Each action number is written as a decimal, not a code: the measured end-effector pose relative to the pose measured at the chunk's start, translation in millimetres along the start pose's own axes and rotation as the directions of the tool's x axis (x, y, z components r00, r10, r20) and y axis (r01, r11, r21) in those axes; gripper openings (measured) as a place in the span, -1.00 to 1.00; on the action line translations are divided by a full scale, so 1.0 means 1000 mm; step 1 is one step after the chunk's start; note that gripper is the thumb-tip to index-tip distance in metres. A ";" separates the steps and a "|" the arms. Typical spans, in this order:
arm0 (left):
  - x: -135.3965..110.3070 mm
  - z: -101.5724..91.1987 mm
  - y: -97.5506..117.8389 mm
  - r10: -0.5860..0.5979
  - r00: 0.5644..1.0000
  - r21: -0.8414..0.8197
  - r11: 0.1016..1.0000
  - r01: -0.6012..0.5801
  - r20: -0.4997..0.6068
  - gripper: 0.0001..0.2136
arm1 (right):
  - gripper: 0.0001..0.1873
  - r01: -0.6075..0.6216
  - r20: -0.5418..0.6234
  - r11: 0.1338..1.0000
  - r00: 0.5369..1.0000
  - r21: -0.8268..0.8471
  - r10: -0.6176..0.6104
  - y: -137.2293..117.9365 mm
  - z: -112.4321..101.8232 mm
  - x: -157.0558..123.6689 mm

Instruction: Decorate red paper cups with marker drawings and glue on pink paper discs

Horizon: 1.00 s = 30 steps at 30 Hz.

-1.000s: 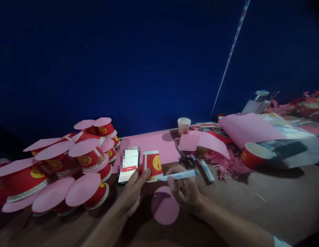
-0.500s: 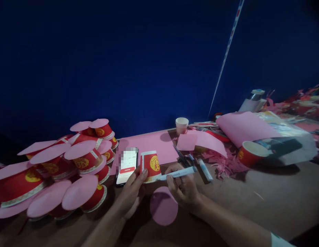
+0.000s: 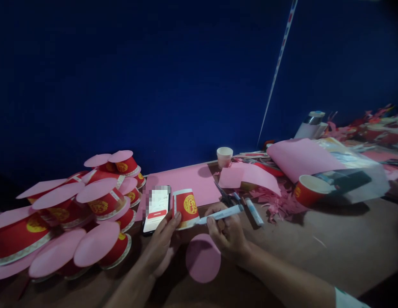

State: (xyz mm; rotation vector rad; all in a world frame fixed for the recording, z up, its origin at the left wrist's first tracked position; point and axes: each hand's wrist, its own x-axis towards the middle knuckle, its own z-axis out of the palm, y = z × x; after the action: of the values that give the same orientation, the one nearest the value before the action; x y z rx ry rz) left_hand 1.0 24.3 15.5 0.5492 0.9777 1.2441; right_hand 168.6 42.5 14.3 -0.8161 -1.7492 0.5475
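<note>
My left hand is closed round the side of a red paper cup with a gold emblem, holding it above the table. In my right hand is a slim white pen-like tube, gripped between thumb and fingers. The tube's tip meets the cup's lower right rim. Beneath the hands, a pink paper disc lies flat. A phone with a lit screen lies just left of the cup. Right of my right hand are another white tube and dark-handled scissors.
Several red cups with pink paper discs are piled at left. Behind the phone lies a pink sheet. A white cup, pink paper scraps and a red cup stand or lie to the right. A person's hand shows at the far right.
The view has shifted slightly. Both hands keep their hold, and the tube's tip stays at the cup's rim. A person's hand has come into sight at the far right.
</note>
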 end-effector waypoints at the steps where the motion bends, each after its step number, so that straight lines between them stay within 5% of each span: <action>1: 0.000 -0.001 0.000 -0.006 1.000 0.009 1.000 0.006 -0.013 -0.70 | -0.92 -0.003 -0.007 1.000 1.000 -0.009 0.003 0.000 0.000 0.000; 17: 0.003 -0.007 -0.003 -0.045 0.997 -0.037 0.998 0.043 -0.056 -0.60 | -0.92 -0.030 -0.029 1.000 0.999 0.001 0.030 0.001 -0.001 0.001; 30: -0.001 -0.002 0.000 -0.046 0.998 -0.094 0.994 0.049 0.037 -0.59 | -0.93 -0.090 -0.041 0.995 0.995 0.036 0.092 0.003 -0.001 0.000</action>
State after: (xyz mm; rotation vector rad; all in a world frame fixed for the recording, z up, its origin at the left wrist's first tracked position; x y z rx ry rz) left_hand -1.0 23.5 15.0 0.4689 0.8926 1.2280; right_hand 170.5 44.7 12.6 -0.8809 -1.6659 0.6147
